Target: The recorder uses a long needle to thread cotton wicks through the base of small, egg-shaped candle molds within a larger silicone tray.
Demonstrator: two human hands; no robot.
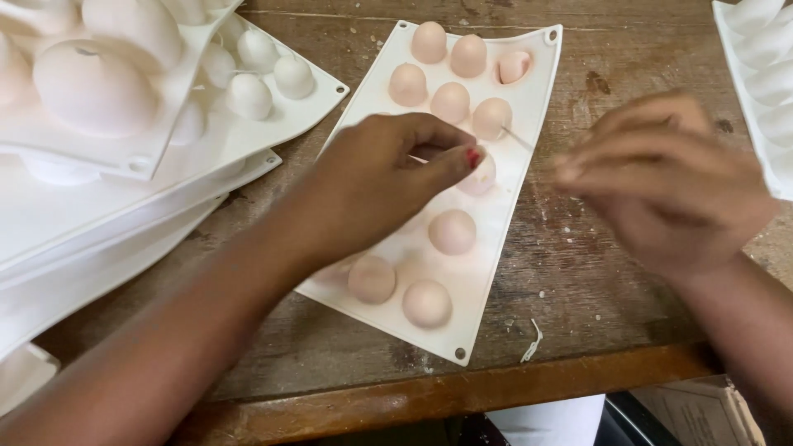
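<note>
Threading a wick at the pink mould

My left hand (388, 177) pinches a thin wick (516, 137) over the mould (496, 215), steadying it; my right hand (661, 177), blurred, fingers drawn narrow beside it. Beyond, white moulds (149, 99) stacked left.

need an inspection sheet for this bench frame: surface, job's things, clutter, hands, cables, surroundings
surface: worn wooden table, speckled with crumbs.
job's things: white dome mould with pinkish bumps; thin wick sticking out beside a bump.
clutter: stacked white moulds at left, another mould at right edge, white scrap.
hands: left hand pinching over the mould; right hand blurred, contents unclear.
cables: nothing seen.
surroundings: papers below table edge.
</note>
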